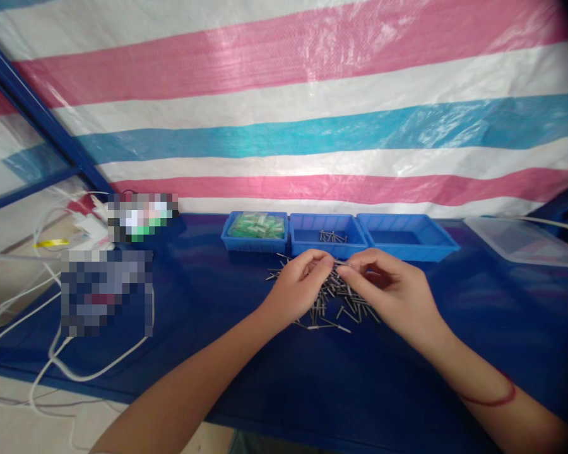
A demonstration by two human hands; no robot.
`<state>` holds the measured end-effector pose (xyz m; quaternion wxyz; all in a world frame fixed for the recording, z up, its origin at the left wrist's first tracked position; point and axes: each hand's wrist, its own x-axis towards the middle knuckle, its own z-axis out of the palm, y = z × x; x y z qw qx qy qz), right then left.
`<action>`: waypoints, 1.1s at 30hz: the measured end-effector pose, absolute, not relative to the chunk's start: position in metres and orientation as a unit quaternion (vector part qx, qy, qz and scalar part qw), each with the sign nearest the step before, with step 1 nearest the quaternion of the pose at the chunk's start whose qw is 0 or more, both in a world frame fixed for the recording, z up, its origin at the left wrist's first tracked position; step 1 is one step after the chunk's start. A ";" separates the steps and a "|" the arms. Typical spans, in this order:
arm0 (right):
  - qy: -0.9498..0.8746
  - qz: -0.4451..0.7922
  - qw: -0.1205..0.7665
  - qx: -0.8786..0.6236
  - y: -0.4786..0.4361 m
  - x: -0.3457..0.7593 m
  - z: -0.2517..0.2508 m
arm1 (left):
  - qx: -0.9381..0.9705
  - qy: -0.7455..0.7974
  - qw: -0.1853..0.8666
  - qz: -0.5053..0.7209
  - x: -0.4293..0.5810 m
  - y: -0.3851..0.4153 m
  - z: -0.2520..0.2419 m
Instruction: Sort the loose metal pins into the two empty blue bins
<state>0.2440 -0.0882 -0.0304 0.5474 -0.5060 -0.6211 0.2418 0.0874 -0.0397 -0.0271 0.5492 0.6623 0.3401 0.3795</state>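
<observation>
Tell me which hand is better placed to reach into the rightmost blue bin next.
Right, most likely. The right hand sits just in front of the rightmost bin, while the left hand is farther left, nearer the middle bin.

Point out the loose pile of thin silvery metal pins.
In the head view, the pile lies just right of centre on the dark blue tabletop, between the left hand and right hand, nearer than the middle blue plastic bin.
</observation>
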 end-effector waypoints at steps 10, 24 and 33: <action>-0.632 0.220 0.558 -0.490 -0.081 0.233 -0.024 | 0.560 0.265 0.715 0.323 0.088 -0.041 -0.031; -0.711 -0.056 0.387 -0.585 -0.031 0.261 -0.024 | 0.939 0.213 0.164 0.214 0.081 -0.048 -0.037; -0.714 0.048 0.401 -0.572 -0.074 0.255 -0.035 | 0.970 0.210 -0.022 0.116 0.092 -0.060 -0.053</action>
